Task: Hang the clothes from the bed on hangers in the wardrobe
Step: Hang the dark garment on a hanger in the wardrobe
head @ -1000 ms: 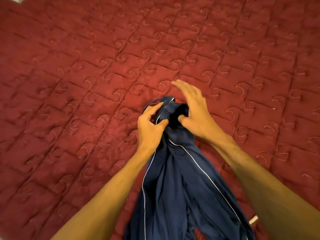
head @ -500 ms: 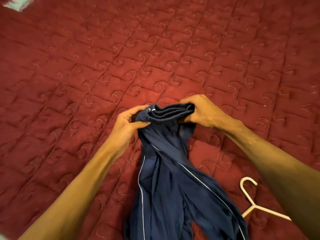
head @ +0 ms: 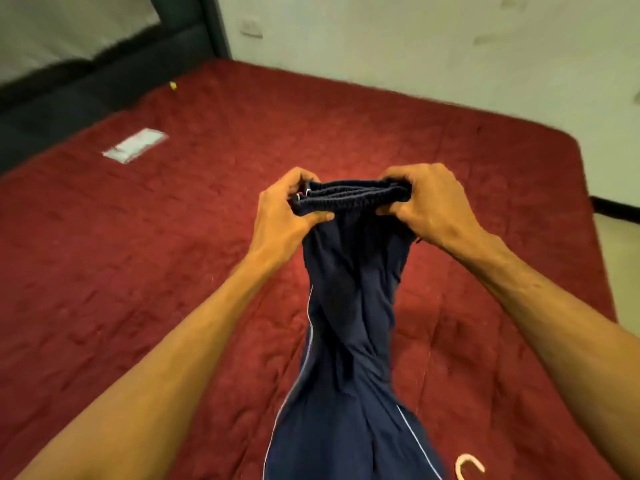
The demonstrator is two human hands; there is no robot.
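Navy pants (head: 346,323) hang over bed (head: 156,271); L grip (head: 287,211) & R grip (head: 427,202) each pinch waistband (head: 349,197) ends.

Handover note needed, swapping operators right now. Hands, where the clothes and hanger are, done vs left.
Left hand: grips one end of the waistband of the navy track pants.
Right hand: grips the other end. The waistband is bunched between the two hands and the legs hang below, twisted, above the bed.
Hanger: only its white hook shows, lying on the bed beside the pants at the bottom right.
Done: pants picked up by the waistband.
Left: get them onto the hanger and hang it in the wardrobe, which is not in view.
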